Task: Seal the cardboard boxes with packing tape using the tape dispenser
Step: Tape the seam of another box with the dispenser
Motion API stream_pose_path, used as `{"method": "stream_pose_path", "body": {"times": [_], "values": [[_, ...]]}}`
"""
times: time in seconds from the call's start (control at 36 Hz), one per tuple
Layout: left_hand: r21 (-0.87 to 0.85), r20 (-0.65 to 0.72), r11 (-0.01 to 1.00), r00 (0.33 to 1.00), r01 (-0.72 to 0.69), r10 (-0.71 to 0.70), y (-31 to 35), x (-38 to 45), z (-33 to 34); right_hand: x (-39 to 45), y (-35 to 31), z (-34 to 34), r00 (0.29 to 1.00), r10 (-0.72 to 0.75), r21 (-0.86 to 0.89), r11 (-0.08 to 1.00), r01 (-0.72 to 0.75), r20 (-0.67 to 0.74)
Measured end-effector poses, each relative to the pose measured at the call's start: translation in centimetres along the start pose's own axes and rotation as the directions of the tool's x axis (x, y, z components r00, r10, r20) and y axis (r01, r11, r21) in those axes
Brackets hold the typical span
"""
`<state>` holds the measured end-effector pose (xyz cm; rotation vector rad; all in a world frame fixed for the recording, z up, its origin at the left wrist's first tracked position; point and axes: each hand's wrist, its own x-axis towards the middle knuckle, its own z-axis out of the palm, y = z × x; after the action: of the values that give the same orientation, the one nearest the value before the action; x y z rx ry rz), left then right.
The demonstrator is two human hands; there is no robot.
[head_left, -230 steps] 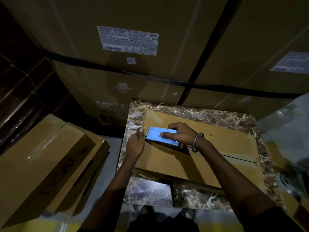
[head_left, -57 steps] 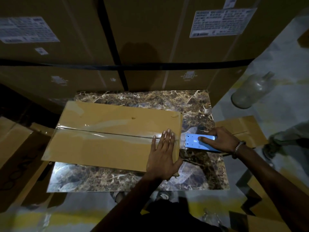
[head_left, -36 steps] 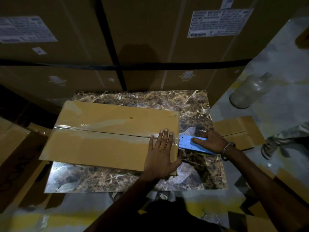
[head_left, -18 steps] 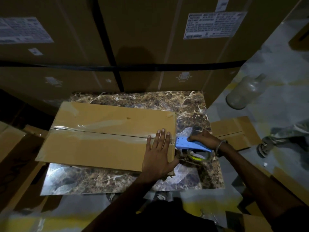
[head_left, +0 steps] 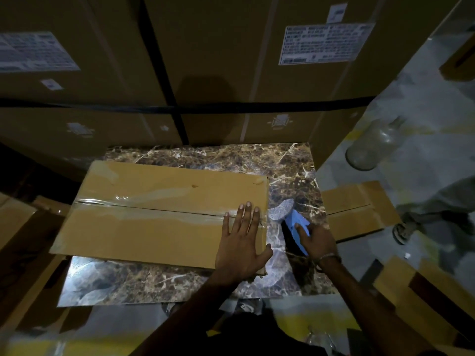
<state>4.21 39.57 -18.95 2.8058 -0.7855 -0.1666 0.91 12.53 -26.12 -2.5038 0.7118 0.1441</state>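
Cardboard box (head_left: pixel 159 214) lies flat at frame centre on the marble-pattern surface (head_left: pixel 180 283), clear packing tape (head_left: pixel 164 210) along its centre seam from the left edge to the right edge. Stacked large cartons (head_left: pixel 205 60) fill the top of the frame, white labels on them, black strap across. More flattened cardboard (head_left: pixel 357 211) lies right of the surface on the floor; glass bottle (head_left: pixel 370 147) at upper right. Left hand (head_left: pixel 241 242) is flat on the box's right end, fingers (head_left: pixel 246 214) straight and spread over the tape end. Right hand (head_left: pixel 317 242), just right of the box, grips the blue tape dispenser (head_left: pixel 295 224), fingers curled round it, dispenser tilted over the surface.
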Motion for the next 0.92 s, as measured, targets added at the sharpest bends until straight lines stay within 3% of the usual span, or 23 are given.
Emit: {"method": "stream_pose_path", "body": {"times": [0.14,0.33,0.39,0.44,0.56,0.61,0.67,0.72,0.78,0.92], "values": [[0.014,0.004,1.000,1.000,-0.016,0.016,-0.1,-0.1,0.0,-1.8,-0.8,2.9,0.999,-0.025,-0.076,0.997,0.022,-0.037],[0.012,-0.002,1.000,1.000,-0.009,0.009,0.1,-0.1,-0.3,-2.6,-2.1,4.8,0.986,0.063,-0.136,0.990,-0.042,0.153],[-0.003,-0.013,1.000,1.000,-0.008,0.008,0.1,-0.1,-0.4,-3.3,-3.9,3.4,0.992,0.088,-0.138,0.988,-0.076,0.087],[-0.001,-0.015,1.000,1.000,-0.008,0.008,0.1,0.0,-0.3,-4.0,-6.1,1.4,0.996,0.056,-0.130,0.989,-0.065,-0.072],[0.007,-0.008,1.000,1.000,-0.017,0.017,0.0,0.0,0.1,-5.9,-11.9,-1.5,0.954,-0.102,0.154,0.977,0.149,-0.281],[0.014,0.011,0.999,0.999,-0.042,0.042,-0.5,0.0,0.1,-6.9,-14.5,-1.6,0.951,-0.187,0.259,0.933,0.250,-0.247],[0.026,0.037,0.995,0.995,-0.092,0.091,-1.3,-0.1,0.0,-7.8,-16.4,-0.8,0.959,-0.256,0.324,0.903,0.281,-0.119],[0.037,0.046,0.991,0.990,-0.131,0.130,-2.3,-0.5,-0.4,-8.4,-17.4,0.6,0.951,-0.309,0.249,0.922,0.298,0.006],[0.055,0.041,0.990,0.991,-0.133,0.131,-3.7,-1.0,-0.9,-8.7,-17.3,1.9,0.944,-0.322,0.066,0.946,0.318,0.067],[0.060,0.002,0.994,0.996,0.093,-0.093,-10.6,-2.3,-2.4,-9.0,-17.2,2.8,0.951,-0.300,-0.146,0.940,0.309,0.080]]}}
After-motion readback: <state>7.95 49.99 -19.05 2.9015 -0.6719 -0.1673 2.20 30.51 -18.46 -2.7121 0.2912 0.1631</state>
